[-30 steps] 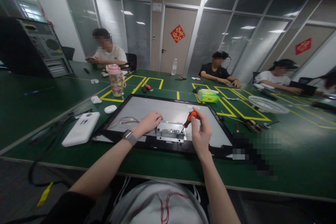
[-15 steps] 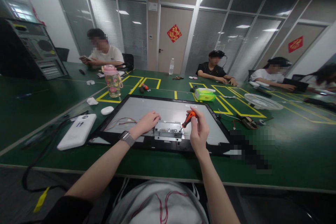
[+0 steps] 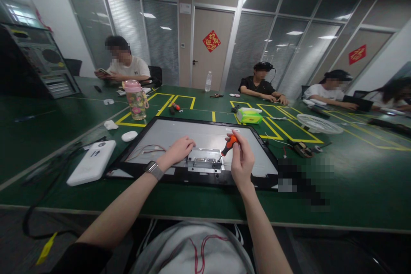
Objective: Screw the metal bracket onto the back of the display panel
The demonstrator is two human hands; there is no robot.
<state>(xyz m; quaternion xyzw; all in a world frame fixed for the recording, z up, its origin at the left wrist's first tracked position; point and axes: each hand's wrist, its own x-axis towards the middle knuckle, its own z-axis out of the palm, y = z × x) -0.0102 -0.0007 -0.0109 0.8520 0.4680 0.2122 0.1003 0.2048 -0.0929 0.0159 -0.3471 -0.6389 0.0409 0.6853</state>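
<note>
A flat display panel (image 3: 205, 134) with a black frame and grey back lies on the green table before me. At its near edge sits a silver metal bracket (image 3: 204, 163). My right hand (image 3: 242, 156) grips an orange-and-black screwdriver (image 3: 230, 143), tilted, its tip down at the right part of the bracket. My left hand (image 3: 180, 150) rests on the panel just left of the bracket, fingers stretched out and holding nothing. Thin cables (image 3: 146, 150) lie on the panel left of that hand.
Left of the panel are a white power bank (image 3: 93, 163), a white round object (image 3: 129, 136) and a pink-lidded bottle (image 3: 135, 100). Beyond the panel lie a green tissue pack (image 3: 249, 115) and a white ring-shaped cover (image 3: 319, 124). Several people sit across the table.
The view has shifted slightly. My right hand still holds the screwdriver at the bracket, and my left hand stays on the panel.
</note>
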